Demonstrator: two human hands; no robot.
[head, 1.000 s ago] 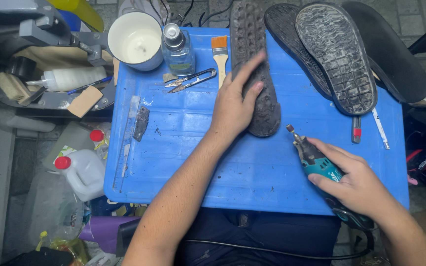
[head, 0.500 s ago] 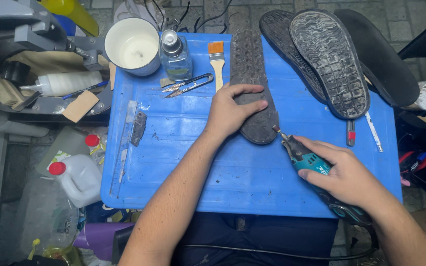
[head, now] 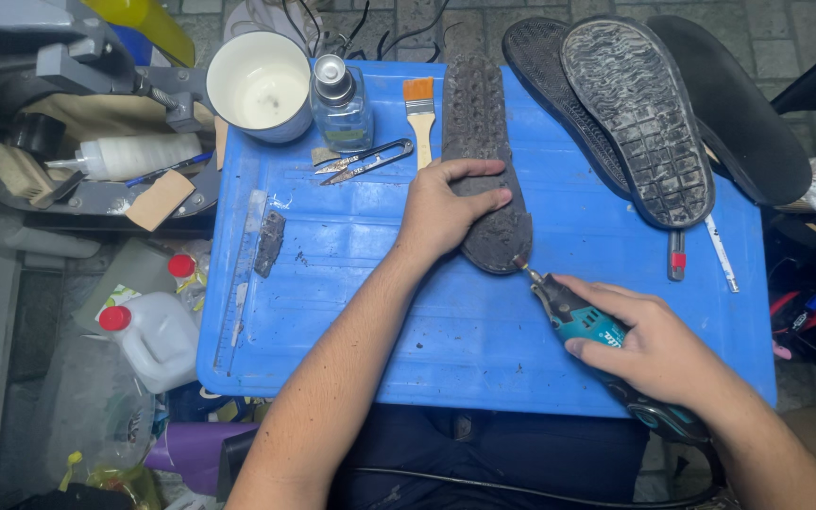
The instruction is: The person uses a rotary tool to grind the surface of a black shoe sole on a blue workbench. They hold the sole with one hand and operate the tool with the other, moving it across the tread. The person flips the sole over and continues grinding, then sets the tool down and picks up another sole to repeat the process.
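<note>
A dark, worn shoe sole (head: 482, 123) lies lengthwise on a blue plastic table (head: 351, 321). My left hand (head: 446, 208) lies flat on its near half, pressing it down. My right hand (head: 654, 345) grips a teal rotary tool (head: 583, 319); the tool's thin tip touches the sole's near right edge. A black cord runs from the tool toward my lap.
Three more soles (head: 639, 113) are stacked at the table's far right. A white cup (head: 259, 85), a glass bottle (head: 340, 104), a brush (head: 419, 118), snips (head: 365, 161), a ruler (head: 243, 274) and a pen (head: 677, 255) also lie on the table. Jugs (head: 148, 335) stand on the floor at left.
My right hand has brought the rotary tool up and left until its tip meets the sole's edge. My left hand slid down the sole toward its near end.
</note>
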